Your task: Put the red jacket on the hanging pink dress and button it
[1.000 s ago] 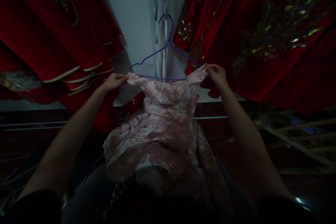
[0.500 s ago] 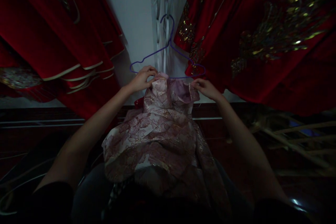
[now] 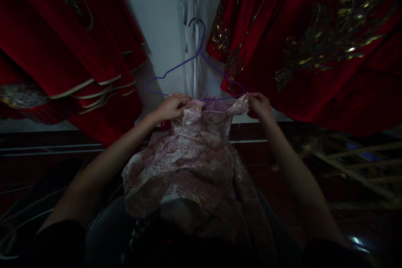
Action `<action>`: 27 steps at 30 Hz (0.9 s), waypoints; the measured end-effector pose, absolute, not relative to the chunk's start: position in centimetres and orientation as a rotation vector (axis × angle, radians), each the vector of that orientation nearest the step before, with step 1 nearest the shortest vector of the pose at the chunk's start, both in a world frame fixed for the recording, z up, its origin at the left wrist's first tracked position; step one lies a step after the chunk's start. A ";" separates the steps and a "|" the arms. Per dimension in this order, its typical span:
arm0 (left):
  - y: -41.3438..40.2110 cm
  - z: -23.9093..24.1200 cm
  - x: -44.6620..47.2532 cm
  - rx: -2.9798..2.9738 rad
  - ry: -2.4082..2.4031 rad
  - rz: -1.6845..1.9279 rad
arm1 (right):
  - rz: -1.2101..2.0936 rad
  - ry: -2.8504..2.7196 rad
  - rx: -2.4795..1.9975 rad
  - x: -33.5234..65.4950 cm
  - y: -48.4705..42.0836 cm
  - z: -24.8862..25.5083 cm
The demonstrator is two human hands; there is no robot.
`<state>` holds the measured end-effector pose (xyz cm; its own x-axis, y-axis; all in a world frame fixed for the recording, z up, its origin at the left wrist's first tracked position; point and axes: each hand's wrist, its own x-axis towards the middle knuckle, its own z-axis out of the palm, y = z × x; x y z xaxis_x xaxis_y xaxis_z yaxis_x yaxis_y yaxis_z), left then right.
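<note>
A pink floral brocade dress hangs down in front of me from its top edge. My left hand is closed on the left part of the neckline, just under the bottom wire of a purple wire hanger. My right hand pinches the right shoulder of the dress and holds it out toward the hanger's right end. The hanger's hook sits over a white vertical rail on the wall.
Red velvet garments with cream piping hang at the left. Red garments with gold sequin embroidery hang at the right. A dark wooden ledge runs across behind the dress, and pale sticks lie at the right.
Both hands first drew the dress's shoulders in toward the middle. Since then my right hand has pulled the right shoulder back out, while my left hand stays near the centre.
</note>
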<state>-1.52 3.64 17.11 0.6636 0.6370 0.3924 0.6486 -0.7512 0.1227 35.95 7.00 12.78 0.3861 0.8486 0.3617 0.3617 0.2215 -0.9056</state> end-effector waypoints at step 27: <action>1.1 18.7 -2.6 -2.857 -1.066 -0.689 | 0.258 -1.345 -1.221 34.8 7.1 15.5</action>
